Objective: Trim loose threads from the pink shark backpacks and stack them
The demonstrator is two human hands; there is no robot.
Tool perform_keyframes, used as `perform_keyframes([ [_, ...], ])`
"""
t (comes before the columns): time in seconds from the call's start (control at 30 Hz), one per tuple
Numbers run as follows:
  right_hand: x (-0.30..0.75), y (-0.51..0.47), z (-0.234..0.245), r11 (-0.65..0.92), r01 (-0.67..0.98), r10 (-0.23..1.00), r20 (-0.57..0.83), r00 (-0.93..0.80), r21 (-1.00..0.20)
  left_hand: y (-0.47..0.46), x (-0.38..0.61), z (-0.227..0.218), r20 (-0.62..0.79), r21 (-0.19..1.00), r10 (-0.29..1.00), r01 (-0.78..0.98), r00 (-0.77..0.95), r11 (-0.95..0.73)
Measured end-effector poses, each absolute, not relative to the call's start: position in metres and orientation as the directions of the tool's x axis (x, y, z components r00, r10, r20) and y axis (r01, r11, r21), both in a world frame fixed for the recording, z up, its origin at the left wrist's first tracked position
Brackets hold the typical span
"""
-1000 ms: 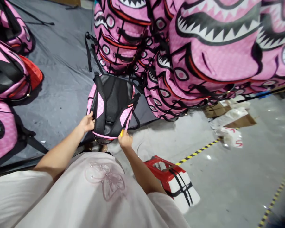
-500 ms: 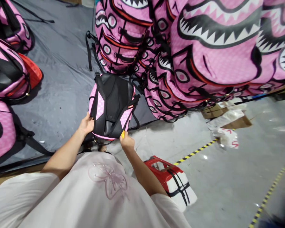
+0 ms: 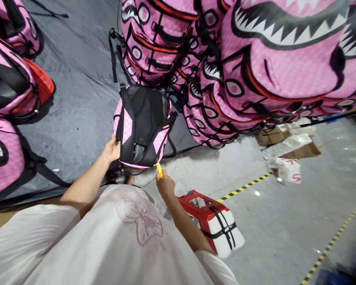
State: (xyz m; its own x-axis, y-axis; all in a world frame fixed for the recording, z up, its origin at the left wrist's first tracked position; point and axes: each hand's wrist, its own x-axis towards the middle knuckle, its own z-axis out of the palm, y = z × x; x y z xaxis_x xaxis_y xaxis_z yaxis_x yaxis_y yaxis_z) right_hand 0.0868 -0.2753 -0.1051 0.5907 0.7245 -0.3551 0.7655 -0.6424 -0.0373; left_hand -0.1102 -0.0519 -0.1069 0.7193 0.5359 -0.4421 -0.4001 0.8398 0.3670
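A pink-and-black backpack (image 3: 145,114) lies at the table's front edge, its black padded back and shoulder straps facing up. My left hand (image 3: 111,149) grips its lower left side, with the fingertips partly hidden by the bag. In my right hand (image 3: 166,185), a small yellow tool (image 3: 159,170) points up at the bag's lower right corner. Its thin tip is at or very near the pink edge; I cannot tell whether it touches, or whether it is a cutter or snips.
Pink shark-mouth backpacks (image 3: 284,67) are piled at the back and right. More bags (image 3: 6,79) lie at the left on the grey table cover (image 3: 77,79). Beside my right arm is a red-and-white stool (image 3: 210,221). Cardboard (image 3: 302,152) and plastic scraps lie on the floor.
My right hand has drawn slightly down and away from the bag's corner, so more of the yellow tool shows. My left hand stays at the bag's side. The view has shifted slightly.
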Motion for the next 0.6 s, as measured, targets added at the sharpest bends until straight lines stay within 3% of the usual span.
perform_keyframes([
  [0.4,0.072,-0.349,-0.065,-0.750,0.640,0.627,-0.486,0.609,-0.166,-0.056,-0.087,-0.098,-0.508,0.428,0.639,-0.474,0.578,0.769],
  [0.6,0.053,-0.340,-0.078,-0.750,0.567,0.648,-0.549,0.528,-0.341,-0.061,-0.079,-0.086,-0.530,0.451,0.652,-0.470,0.543,0.759],
])
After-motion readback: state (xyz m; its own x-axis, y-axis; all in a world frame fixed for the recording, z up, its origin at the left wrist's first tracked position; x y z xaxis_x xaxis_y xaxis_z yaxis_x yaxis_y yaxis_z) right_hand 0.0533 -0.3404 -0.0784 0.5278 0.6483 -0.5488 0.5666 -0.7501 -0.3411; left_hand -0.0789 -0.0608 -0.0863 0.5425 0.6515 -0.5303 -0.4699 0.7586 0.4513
